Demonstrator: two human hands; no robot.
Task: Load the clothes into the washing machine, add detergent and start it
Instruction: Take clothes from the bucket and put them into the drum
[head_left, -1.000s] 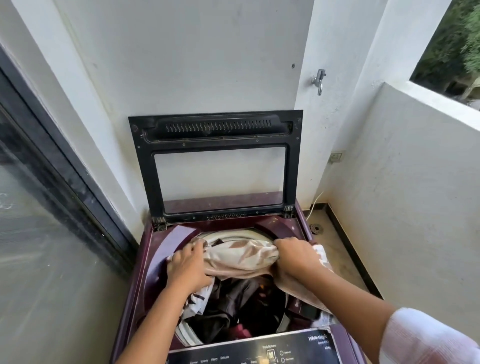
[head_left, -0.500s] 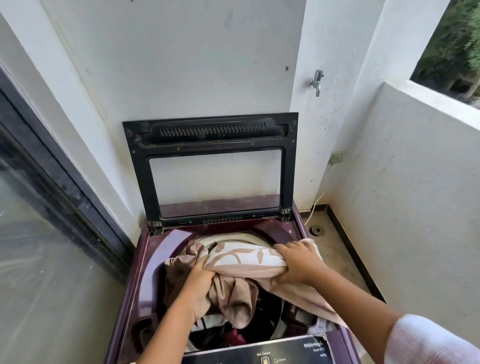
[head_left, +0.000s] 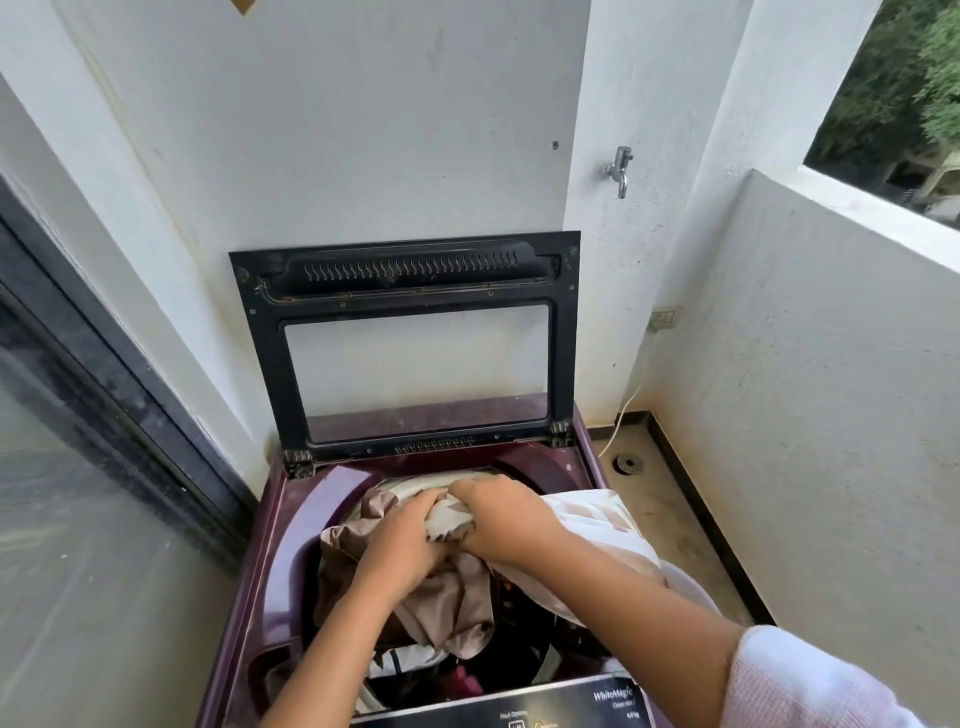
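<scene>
- While both hands grip one bundle, left hand (head_left: 400, 543) and right hand (head_left: 501, 519) sit knuckle to knuckle, fingers curled into fabric.
- Beige patterned cloth (head_left: 452, 613) lies directly under the hands, over the drum mouth of the washing machine (head_left: 296, 525); long axis left to right.
- Pale tail drapes over the right rim beneath the right forearm; right hand nearer it.
- Dark clothes (head_left: 524, 644) already in drum; lid (head_left: 270, 364) upright.
</scene>
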